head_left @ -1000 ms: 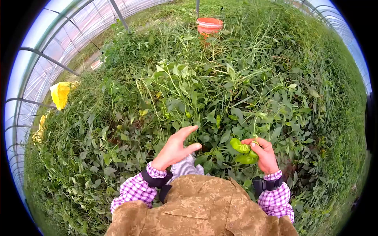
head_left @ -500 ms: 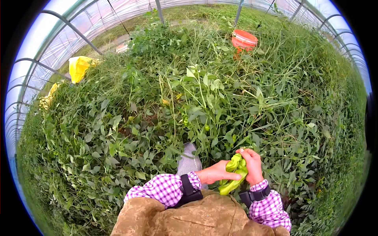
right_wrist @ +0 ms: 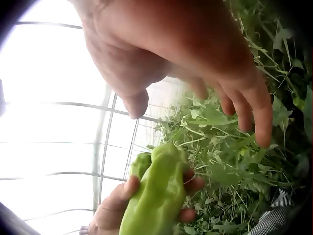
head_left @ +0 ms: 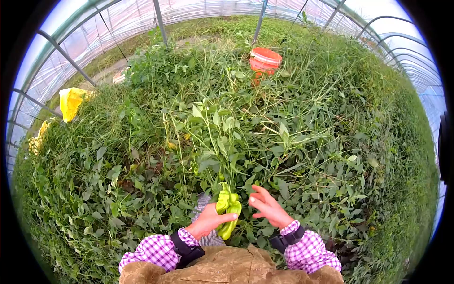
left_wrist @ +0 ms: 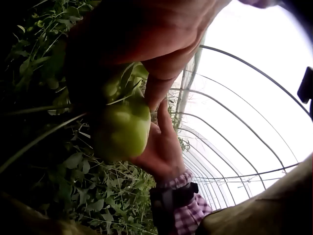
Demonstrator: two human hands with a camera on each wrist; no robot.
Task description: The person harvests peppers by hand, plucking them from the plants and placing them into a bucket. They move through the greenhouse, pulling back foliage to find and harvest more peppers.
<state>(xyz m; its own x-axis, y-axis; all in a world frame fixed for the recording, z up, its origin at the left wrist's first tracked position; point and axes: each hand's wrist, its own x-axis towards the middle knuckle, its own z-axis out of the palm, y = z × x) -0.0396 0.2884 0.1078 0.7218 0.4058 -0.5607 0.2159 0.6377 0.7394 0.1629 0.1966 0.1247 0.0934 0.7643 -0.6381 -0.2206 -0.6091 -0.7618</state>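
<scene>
In the head view the left hand (head_left: 206, 221) grips light green peppers (head_left: 229, 208) between thumb and fingers, in front of the body. The right hand (head_left: 270, 208) is held a little to their right, fingers spread and touching nothing. From the right wrist, the long wrinkled pepper (right_wrist: 157, 191) shows with the left hand's thumb on one side and fingertips on the other; the right hand (right_wrist: 171, 54) hangs above it. The left wrist view shows a pepper (left_wrist: 122, 128) close up under the left hand (left_wrist: 161, 44), with the right hand (left_wrist: 161, 149) behind.
Dense leafy plants and tall grass surround the person. A red bucket (head_left: 266, 60) stands among them farther ahead. Yellow bags (head_left: 71, 103) lie at the left edge, and a striped trouser leg (head_left: 202, 208) is between the plants. Metal hoops and plastic film arch overhead.
The left hand has come over and taken the peppers, which the right hand held at first. The right hand has let go and moved off to the right.
</scene>
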